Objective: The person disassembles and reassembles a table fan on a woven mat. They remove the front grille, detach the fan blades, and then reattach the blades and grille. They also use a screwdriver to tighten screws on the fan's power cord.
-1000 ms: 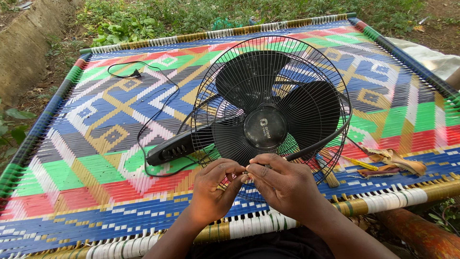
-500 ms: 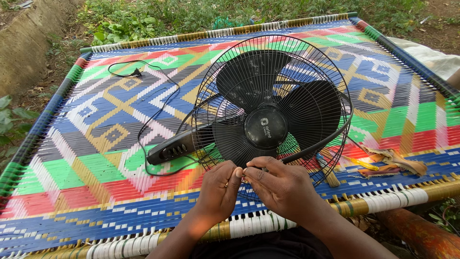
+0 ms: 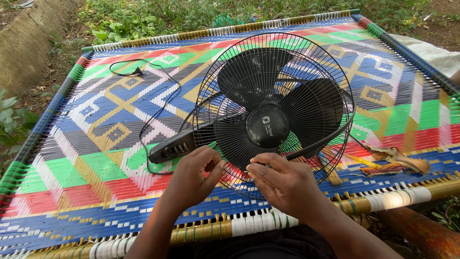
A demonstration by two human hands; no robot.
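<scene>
Head view: black fan (image 3: 273,115) is laid flat on a woven cot (image 3: 96,158), guard up, approx. centre-right. Left hand (image 3: 194,180) and right hand (image 3: 287,184) are set at the guard's near rim, fingers curled; what the grip pinches can't be told. Black cord (image 3: 160,103) is trailed to the left.

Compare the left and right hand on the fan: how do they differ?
The left hand sits at the lower left edge of the fan grille, fingers curled near the black base; the right hand lies further right, below the round hub. The left hand shows its back with fingers bent under; the right hand's fingers stretch leftward across the wires. Both are bare and touch the lower rim of the grille, over the woven cot.
</scene>
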